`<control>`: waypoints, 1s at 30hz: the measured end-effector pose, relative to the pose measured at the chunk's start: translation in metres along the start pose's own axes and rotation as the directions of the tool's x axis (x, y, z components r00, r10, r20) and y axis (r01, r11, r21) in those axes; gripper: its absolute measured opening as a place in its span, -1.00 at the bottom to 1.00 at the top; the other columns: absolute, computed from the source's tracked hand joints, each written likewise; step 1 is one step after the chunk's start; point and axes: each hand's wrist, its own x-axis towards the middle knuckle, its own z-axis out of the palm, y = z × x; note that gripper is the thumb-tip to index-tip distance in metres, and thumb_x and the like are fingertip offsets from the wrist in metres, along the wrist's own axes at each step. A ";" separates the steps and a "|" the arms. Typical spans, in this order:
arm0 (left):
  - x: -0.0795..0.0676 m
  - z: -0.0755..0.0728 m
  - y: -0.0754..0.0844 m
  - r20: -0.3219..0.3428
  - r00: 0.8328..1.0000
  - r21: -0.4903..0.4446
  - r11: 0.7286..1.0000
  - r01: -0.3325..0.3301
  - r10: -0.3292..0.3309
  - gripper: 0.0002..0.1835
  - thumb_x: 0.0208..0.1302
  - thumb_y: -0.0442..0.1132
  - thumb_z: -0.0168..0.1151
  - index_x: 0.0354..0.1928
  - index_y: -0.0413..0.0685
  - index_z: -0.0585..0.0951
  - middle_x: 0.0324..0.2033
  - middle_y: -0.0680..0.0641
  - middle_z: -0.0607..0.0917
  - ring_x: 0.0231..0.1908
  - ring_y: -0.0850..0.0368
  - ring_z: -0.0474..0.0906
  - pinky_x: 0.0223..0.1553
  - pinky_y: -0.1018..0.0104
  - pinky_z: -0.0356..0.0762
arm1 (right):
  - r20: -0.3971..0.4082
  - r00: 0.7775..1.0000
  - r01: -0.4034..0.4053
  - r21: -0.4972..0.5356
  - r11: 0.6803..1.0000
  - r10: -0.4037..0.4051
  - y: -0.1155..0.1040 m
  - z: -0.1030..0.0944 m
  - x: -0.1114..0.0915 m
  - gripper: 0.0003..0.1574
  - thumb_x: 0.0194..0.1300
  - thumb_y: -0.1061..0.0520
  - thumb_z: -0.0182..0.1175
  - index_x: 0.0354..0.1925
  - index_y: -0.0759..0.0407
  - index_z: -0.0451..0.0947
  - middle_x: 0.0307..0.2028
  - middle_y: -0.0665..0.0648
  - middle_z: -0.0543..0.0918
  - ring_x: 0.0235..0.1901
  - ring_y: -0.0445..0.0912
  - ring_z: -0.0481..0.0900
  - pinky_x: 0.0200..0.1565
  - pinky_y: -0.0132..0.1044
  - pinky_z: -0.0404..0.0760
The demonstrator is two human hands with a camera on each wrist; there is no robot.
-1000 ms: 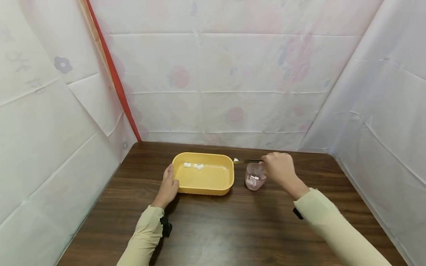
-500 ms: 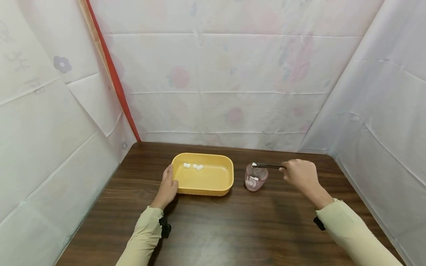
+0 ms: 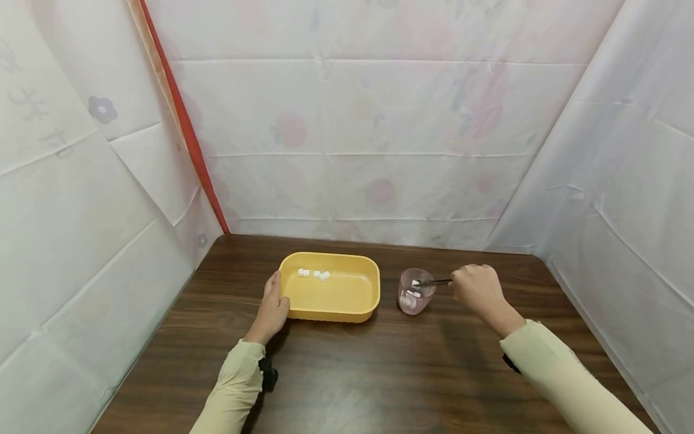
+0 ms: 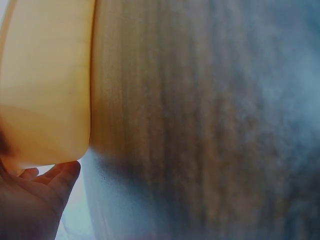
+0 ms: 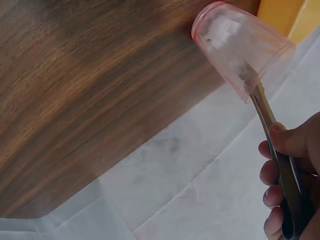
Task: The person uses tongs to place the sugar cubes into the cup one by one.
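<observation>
My left hand (image 3: 270, 310) holds the left end of a yellow tray (image 3: 328, 315), thumb at its near corner and fingers along the end wall. Several small white cubes (image 3: 306, 273) lie in the tray toward its far left. In my right hand (image 3: 479, 293) is a pair of metal tongs (image 5: 270, 117), gripped between thumb and fingers. Their tips reach inside the mouth of a clear pink cup (image 3: 428, 296), with one white cube (image 3: 415, 283) at the tips. More white pieces lie at the bottom of the cup, blurred through its wall in the right wrist view.
The cup stands just right of the tray on a dark wood-grain table (image 3: 347, 367). White patterned sheets (image 3: 352, 138) hang behind the table and on both sides. A red strip (image 3: 184, 120) runs down the back left corner.
The tongs with the cube first moved right from beside the tray to above the cup. Then they lowered into its mouth, the right hand shifting slightly left. The left hand stays on the tray.
</observation>
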 end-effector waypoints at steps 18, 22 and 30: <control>-0.001 0.000 0.001 0.006 1.000 -0.002 1.000 -0.004 0.004 -0.27 0.33 -0.40 -0.22 0.48 -0.23 -0.22 0.45 -0.28 -0.14 0.39 -0.16 -0.10 0.29 -0.10 -0.01 | -0.057 0.990 0.124 -0.060 0.990 -0.128 -0.010 0.007 0.010 -0.44 -0.26 0.39 0.26 -0.89 -0.03 0.13 -0.84 -0.02 0.26 -0.80 -0.13 0.21 -0.71 -0.24 0.21; -0.001 0.001 0.001 0.003 1.000 -0.005 1.000 -0.009 0.009 -0.26 0.32 -0.42 -0.21 0.48 -0.23 -0.22 0.44 -0.28 -0.13 0.39 -0.18 -0.09 0.28 -0.11 0.01 | -0.034 0.992 0.121 -0.060 0.991 -0.123 -0.010 0.006 0.011 -0.45 -0.22 0.34 0.32 -0.89 -0.01 0.17 -0.84 0.00 0.28 -0.80 -0.12 0.23 -0.71 -0.23 0.23; -0.001 0.001 0.001 0.005 1.000 -0.004 1.000 -0.003 0.003 -0.27 0.33 -0.40 -0.22 0.48 -0.22 -0.23 0.44 -0.28 -0.13 0.39 -0.18 -0.08 0.28 -0.11 0.00 | -0.038 0.993 0.105 -0.055 0.993 -0.108 -0.008 -0.002 0.011 -0.53 -0.24 0.31 0.32 -0.89 0.00 0.24 -0.84 -0.02 0.29 -0.81 -0.13 0.22 -0.74 -0.22 0.25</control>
